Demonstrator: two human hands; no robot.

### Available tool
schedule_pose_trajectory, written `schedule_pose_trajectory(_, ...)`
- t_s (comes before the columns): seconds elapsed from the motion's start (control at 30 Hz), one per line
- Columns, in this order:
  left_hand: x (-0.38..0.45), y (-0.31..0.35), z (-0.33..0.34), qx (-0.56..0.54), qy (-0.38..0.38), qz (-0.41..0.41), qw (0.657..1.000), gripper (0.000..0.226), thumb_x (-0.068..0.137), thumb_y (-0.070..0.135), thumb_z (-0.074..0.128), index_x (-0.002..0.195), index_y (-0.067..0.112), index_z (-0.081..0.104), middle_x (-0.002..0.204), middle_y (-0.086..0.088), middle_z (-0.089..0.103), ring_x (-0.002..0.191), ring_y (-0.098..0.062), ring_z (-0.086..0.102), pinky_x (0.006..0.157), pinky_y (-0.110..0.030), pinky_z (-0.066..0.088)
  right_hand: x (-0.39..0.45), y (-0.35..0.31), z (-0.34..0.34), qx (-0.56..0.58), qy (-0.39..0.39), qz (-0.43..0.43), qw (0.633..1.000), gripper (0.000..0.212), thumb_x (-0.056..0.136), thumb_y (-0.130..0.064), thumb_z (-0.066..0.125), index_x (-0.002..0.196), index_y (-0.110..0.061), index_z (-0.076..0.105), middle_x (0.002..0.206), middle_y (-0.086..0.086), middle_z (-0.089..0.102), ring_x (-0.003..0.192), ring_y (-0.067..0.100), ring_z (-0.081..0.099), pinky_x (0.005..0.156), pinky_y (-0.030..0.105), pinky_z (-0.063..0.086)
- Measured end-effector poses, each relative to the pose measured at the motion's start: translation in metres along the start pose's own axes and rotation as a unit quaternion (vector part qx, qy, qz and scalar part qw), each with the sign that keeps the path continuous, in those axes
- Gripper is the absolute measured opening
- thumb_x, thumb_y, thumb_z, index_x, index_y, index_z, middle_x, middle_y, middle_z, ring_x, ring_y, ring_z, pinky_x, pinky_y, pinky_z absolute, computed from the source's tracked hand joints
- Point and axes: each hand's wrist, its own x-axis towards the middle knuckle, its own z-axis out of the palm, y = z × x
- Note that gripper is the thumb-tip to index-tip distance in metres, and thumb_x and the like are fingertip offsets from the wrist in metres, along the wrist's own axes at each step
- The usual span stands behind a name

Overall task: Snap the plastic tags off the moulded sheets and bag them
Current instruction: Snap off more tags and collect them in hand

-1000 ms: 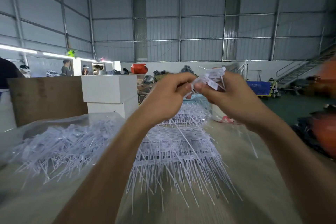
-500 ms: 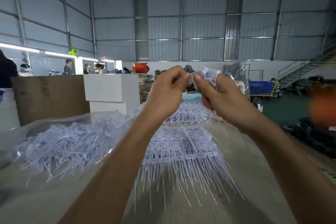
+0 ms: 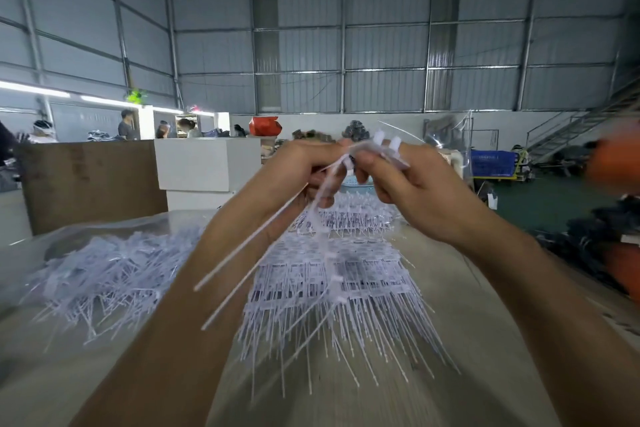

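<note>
Left hand (image 3: pixel 294 177) and right hand (image 3: pixel 412 191) both raised above table (image 3: pixel 485 340), fingers pinched on one white strip of tags (image 3: pixel 325 218). Stacked sheets (image 3: pixel 332 288) below on table; bag (image 3: pixel 114 263) of loose tags left of sheets.

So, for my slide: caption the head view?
Both hands, left hand and right hand, snapping white tags above moulded sheets.

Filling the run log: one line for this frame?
step: snapping tags | left hand: grips tag strip | right hand: holds snapped tags | moulded sheets: on table
</note>
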Motion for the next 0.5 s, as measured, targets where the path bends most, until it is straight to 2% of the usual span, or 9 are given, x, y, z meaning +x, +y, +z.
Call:
schedule_pose_trajectory(0.07, -0.001, -0.001, 0.002, -0.020, -0.055, -0.023, 0.998, 0.036, 0.092, 0.019, 0.047, 0.057, 0.013, 0.044, 0.044, 0.004, 0.026, 0.042, -0.010, 0.017, 0.049, -0.028, 0.014, -0.001, 0.003, -0.004, -0.063, 0.015, -0.024, 0.998, 0.031, 0.098, -0.057, 0.037, 0.087, -0.039, 0.061, 0.062, -0.009, 0.053, 0.047, 0.014, 0.045, 0.047, 0.022, 0.032)
schedule_pose_trajectory(0.13, 0.000, -0.002, 0.005, 0.005, -0.054, -0.010, 0.998, 0.046, 0.099, 0.019, 0.047, 0.054, 0.015, 0.054, 0.047, 0.002, 0.030, 0.042, -0.011, 0.024, 0.048, -0.025, 0.019, -0.002, 0.007, -0.009, -0.055, 0.046, -0.007, 0.997, 0.026, 0.100, -0.056, 0.042, 0.086, -0.044, 0.060, 0.058, -0.008, 0.050, 0.048, 0.019, 0.045, 0.046, 0.028, 0.033)
schedule_pose_trajectory(0.2, 0.000, 0.000, 0.007, 0.084, 0.005, 0.033, 0.996, 0.042, 0.104, 0.027, 0.050, 0.068, 0.013, 0.067, 0.052, 0.003, 0.038, 0.045, -0.011, 0.034, 0.049, -0.023, 0.030, -0.002, 0.010, -0.010, 0.002, 0.083, 0.036, 0.996, 0.036, 0.101, -0.056, 0.040, 0.082, -0.033, 0.061, 0.053, -0.011, 0.044, 0.048, 0.015, 0.040, 0.048, 0.033, 0.034)
schedule_pose_trajectory(0.27, 0.000, 0.001, 0.009, 0.172, 0.074, 0.077, 0.979, 0.039, 0.104, 0.034, 0.050, 0.082, 0.007, 0.069, 0.055, 0.003, 0.049, 0.051, -0.011, 0.043, 0.056, -0.025, 0.035, -0.001, 0.010, -0.010, 0.053, 0.101, 0.061, 0.992, 0.046, 0.102, -0.051, 0.037, 0.083, -0.015, 0.058, 0.054, -0.011, 0.040, 0.049, 0.007, 0.035, 0.047, 0.025, 0.031)
schedule_pose_trajectory(0.3, 0.001, 0.002, 0.008, 0.197, 0.099, 0.094, 0.971, 0.040, 0.105, 0.034, 0.050, 0.085, 0.006, 0.069, 0.060, -0.003, 0.055, 0.058, -0.013, 0.047, 0.061, -0.027, 0.036, 0.000, 0.008, -0.008, 0.076, 0.107, 0.063, 0.989, 0.047, 0.105, -0.047, 0.037, 0.084, -0.009, 0.056, 0.055, -0.010, 0.039, 0.049, 0.005, 0.034, 0.046, 0.021, 0.031)
schedule_pose_trajectory(0.37, 0.000, 0.002, 0.009, 0.215, 0.111, 0.115, 0.964, 0.034, 0.105, 0.028, 0.050, 0.086, 0.008, 0.070, 0.074, -0.015, 0.060, 0.069, -0.016, 0.048, 0.068, -0.031, 0.036, 0.001, 0.002, -0.005, 0.113, 0.114, 0.060, 0.985, 0.048, 0.107, -0.044, 0.034, 0.088, -0.005, 0.055, 0.054, -0.002, 0.038, 0.047, 0.008, 0.034, 0.044, 0.017, 0.030)
schedule_pose_trajectory(0.43, -0.001, 0.002, 0.010, 0.220, 0.096, 0.131, 0.962, 0.029, 0.105, 0.021, 0.051, 0.081, 0.015, 0.067, 0.071, -0.005, 0.058, 0.067, -0.014, 0.047, 0.065, -0.030, 0.036, 0.001, -0.002, -0.003, 0.116, 0.107, 0.061, 0.986, 0.048, 0.106, -0.048, 0.032, 0.089, -0.012, 0.060, 0.053, 0.003, 0.041, 0.045, 0.012, 0.036, 0.043, 0.018, 0.031)
schedule_pose_trajectory(0.5, -0.002, 0.003, 0.011, 0.226, 0.084, 0.145, 0.960, 0.026, 0.104, 0.018, 0.052, 0.082, 0.015, 0.065, 0.070, -0.001, 0.057, 0.066, -0.013, 0.047, 0.062, -0.026, 0.037, 0.000, -0.004, 0.000, 0.100, 0.091, 0.070, 0.988, 0.043, 0.105, -0.050, 0.032, 0.079, -0.028, 0.059, 0.056, 0.003, 0.042, 0.048, 0.011, 0.038, 0.045, 0.020, 0.033)
